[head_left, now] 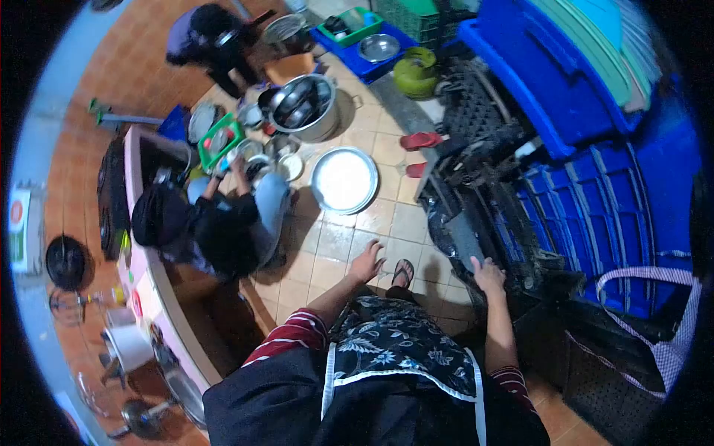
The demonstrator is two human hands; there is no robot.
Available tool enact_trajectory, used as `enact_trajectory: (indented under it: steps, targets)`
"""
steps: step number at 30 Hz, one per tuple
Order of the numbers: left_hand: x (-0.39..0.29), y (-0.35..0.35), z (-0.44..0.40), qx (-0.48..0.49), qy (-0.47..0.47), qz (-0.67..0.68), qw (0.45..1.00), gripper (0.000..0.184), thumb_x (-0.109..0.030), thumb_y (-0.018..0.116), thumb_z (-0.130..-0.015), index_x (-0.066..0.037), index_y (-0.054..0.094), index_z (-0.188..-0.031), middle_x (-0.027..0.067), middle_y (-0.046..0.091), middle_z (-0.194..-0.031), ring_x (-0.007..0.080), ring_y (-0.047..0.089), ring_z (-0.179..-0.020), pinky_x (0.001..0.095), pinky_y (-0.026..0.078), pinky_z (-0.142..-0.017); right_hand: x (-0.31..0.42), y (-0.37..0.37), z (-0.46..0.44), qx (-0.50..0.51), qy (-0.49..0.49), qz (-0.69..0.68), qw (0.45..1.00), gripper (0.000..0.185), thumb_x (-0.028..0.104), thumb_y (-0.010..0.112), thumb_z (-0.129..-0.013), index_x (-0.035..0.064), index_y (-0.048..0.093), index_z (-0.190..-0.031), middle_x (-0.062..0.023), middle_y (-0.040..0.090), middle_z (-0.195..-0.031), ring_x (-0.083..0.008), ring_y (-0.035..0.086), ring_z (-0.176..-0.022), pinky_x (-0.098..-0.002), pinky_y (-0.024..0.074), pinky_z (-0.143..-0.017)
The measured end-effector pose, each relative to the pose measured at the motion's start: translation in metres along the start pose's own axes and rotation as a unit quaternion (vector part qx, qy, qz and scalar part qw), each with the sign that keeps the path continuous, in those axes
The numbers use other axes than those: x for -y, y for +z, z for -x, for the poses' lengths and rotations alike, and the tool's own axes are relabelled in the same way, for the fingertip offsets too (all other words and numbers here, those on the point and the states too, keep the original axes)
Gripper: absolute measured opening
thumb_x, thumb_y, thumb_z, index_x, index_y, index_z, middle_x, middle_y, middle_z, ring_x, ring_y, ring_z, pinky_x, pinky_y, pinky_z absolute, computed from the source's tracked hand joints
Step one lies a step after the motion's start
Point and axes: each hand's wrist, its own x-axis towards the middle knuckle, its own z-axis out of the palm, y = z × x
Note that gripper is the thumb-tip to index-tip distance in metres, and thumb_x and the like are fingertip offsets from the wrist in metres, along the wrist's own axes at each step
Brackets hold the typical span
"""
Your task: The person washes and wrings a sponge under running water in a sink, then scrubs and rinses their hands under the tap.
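My left hand hangs over the tiled floor with its fingers apart and nothing in them. Beyond it, a large round metal basin lies on the tiles, apart from the hand. My right hand is out to the side, next to the dark metal frame; its fingers look spread, and I cannot tell whether they touch the frame. A sandalled foot shows between my two hands, below a dark floral apron.
One person crouches at the left by a green basket and several bowls; another bends over farther back. A big pot holds dark pans. Red sandals, a green gas cylinder and blue crates stand rightward.
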Motion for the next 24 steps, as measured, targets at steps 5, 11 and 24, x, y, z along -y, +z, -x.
enact_trajectory:
  steps: [5, 11, 24]
  targets:
    - [0.132, -0.001, 0.178, 0.073, -0.344, 0.011, 0.936, 0.047, -0.037, 0.055, -0.079, -0.005, 0.047, -0.113, 0.0186, 0.034, -0.129, 0.034, 0.047, -0.107, 0.0401, 0.042, -0.088, 0.048, -0.027, 0.032, -0.105, -0.11, 0.01, 0.988, 0.047, 0.036, 0.05, -0.083, -0.0015, 0.047, -0.112, -0.0234, 0.053, -0.109, -0.0365, 0.051, -0.102, -0.0406, 0.0399, -0.086]
    - [0.197, 0.007, 0.358, -0.137, -0.498, 0.162, 0.841, 0.042, -0.036, 0.054, -0.079, -0.003, 0.055, -0.104, 0.0213, 0.051, -0.111, 0.034, 0.047, -0.106, 0.0389, 0.038, -0.091, 0.157, 0.044, 0.049, -0.143, -0.419, -0.059, 0.895, 0.032, 0.021, 0.051, -0.083, 0.0007, 0.05, -0.107, -0.0204, 0.054, -0.106, -0.0368, 0.05, -0.098, -0.0405, 0.04, -0.083]
    - [0.232, -0.088, 0.662, -0.727, -0.329, 0.246, 0.55, 0.023, -0.022, 0.057, -0.083, -0.003, 0.057, -0.095, 0.0096, 0.063, -0.083, 0.0187, 0.062, -0.075, 0.0299, 0.047, -0.067, 0.428, 0.33, 0.301, 0.174, -0.68, 0.334, 0.629, 0.034, 0.029, 0.058, -0.077, 0.0054, 0.058, -0.101, -0.0194, 0.061, -0.09, -0.0321, 0.059, -0.086, -0.0381, 0.0465, -0.075]
